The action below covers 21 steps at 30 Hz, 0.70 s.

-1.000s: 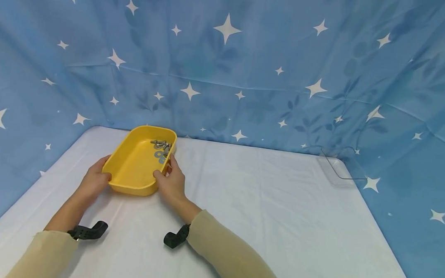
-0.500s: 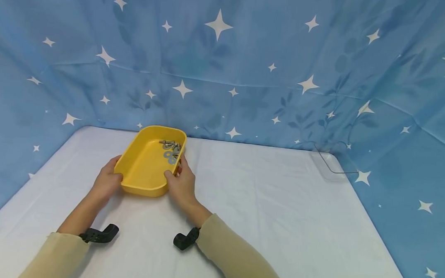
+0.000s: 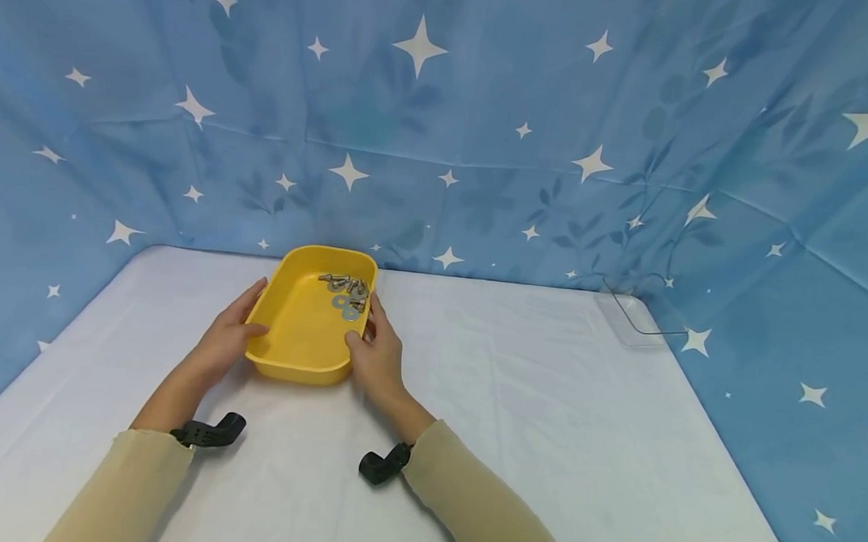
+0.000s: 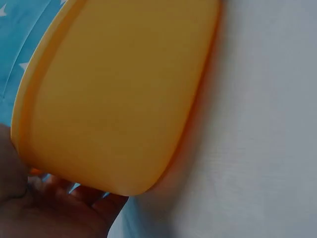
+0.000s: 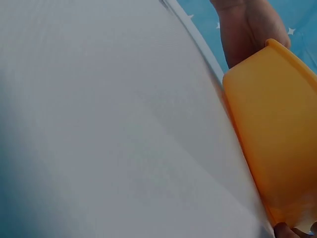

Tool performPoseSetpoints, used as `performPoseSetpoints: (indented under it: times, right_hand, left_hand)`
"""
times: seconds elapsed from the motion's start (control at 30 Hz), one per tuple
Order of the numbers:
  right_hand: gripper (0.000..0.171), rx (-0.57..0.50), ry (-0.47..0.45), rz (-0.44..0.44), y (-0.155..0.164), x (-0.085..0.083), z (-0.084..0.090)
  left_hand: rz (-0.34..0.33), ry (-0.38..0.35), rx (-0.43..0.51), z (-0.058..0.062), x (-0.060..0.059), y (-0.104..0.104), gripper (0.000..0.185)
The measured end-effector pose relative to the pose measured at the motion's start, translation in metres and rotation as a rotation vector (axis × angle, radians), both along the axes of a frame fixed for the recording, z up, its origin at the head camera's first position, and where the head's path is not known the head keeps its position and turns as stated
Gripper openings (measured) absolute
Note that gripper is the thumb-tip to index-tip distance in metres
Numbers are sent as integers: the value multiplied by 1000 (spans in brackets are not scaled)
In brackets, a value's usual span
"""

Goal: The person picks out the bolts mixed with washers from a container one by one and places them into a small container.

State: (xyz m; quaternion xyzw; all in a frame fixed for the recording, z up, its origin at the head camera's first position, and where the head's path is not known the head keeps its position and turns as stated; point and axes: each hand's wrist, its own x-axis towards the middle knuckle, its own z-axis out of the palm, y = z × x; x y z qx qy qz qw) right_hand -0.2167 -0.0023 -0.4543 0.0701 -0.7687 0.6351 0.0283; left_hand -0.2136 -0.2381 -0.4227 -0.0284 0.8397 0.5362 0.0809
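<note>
fingers, left hand: the left hand (image 3: pixel 227 339) grips a yellow tray (image 3: pixel 293 338) at its left side, the thumb laid over the rim and the other fingers (image 3: pixel 248 299) along the outer wall.
left forearm: a beige sleeve (image 3: pixel 119 492) reaches in from below, a black wrist camera (image 3: pixel 212 433) strapped just beyond the cuff.
tray: mouth up between the two hands, it sits left of center, near the far edge of the table; whether its base touches the cloth cannot be told.
hardware: silver bolts (image 3: pixel 339 280) and flat washers (image 3: pixel 344 314) lie together inside, against the tray's right wall toward the far corner.
fingers, right hand: the right hand (image 3: pixel 378 357) pinches the tray's right wall, thumb on the rim, the others outside and partly hidden.
right forearm: a second beige sleeve (image 3: pixel 482 499) rises from the lower edge, another black wrist camera (image 3: pixel 384 464) at its cuff.
table: a white cloth (image 3: pixel 543 429) covers the top, lightly creased.
far right corner: a clear container (image 3: pixel 614 315) rests there, well apart from both hands.
backdrop: blue fabric (image 3: pixel 486 87) with white stars hangs behind.
</note>
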Motion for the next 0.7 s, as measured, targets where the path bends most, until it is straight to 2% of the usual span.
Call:
performPoseSetpoints:
  times: [0.27,0.33,0.5,0.7]
  right_hand:
    - [76,23,9,-2,13,-3,2]
    - [76,38,7,-3,17,-5,2]
    - [74,55,-9,-6,35,-8,-1]
    - [74,66,8,4,59,-15,-7]
  left_hand:
    - [-41,-34,72,-5,-17,6,81]
    - [-49,-30,85,-6,-20,9,80]
    - [-63,-1,86,-10,-26,18,64]
    - [-51,23,92,-14,-33,36,60]
